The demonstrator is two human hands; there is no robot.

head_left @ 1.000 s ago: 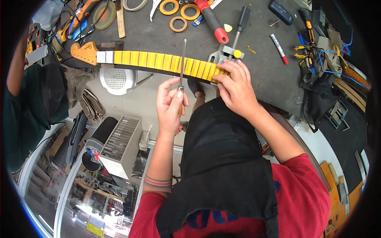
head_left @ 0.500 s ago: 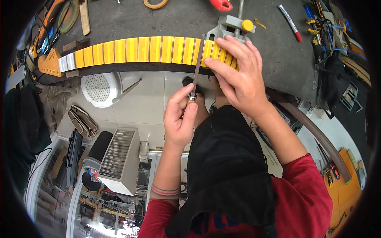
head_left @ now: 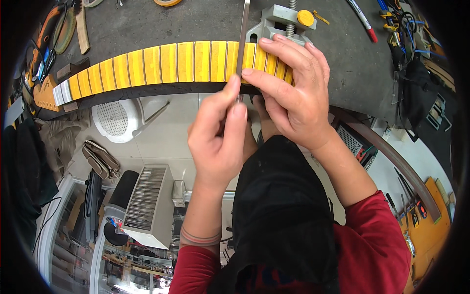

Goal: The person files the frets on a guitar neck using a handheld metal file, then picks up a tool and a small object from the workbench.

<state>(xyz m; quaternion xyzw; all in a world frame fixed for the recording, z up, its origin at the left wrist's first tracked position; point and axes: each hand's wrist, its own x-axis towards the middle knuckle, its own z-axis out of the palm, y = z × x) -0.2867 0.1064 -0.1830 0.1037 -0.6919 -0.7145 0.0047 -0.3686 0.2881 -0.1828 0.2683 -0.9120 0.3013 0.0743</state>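
Observation:
A guitar neck (head_left: 169, 63) lies across the near edge of the bench, its fretboard covered with yellow tape strips between the metal frets. My left hand (head_left: 215, 137) is closed round the handle of a slim metal file (head_left: 242, 44), with thumb and index finger near the base of the blade. The blade points away from me and lies across the fretboard, along a fret. My right hand (head_left: 298, 93) rests with fingers stretched out on the right end of the neck, its fingertips beside the file. The file's handle is mostly hidden in my left hand.
A grey vise (head_left: 274, 22) with a yellow knob stands behind my right hand. On the dark bench (head_left: 352, 83) lies a marker (head_left: 362, 22) with a red end. Dark supports sit under the headstock (head_left: 46, 94). A white stool (head_left: 117, 120) stands below the bench.
My left hand and the file have moved forward, away from me, so the blade reaches farther past the neck. My right hand stays on the neck. The view has shifted slightly.

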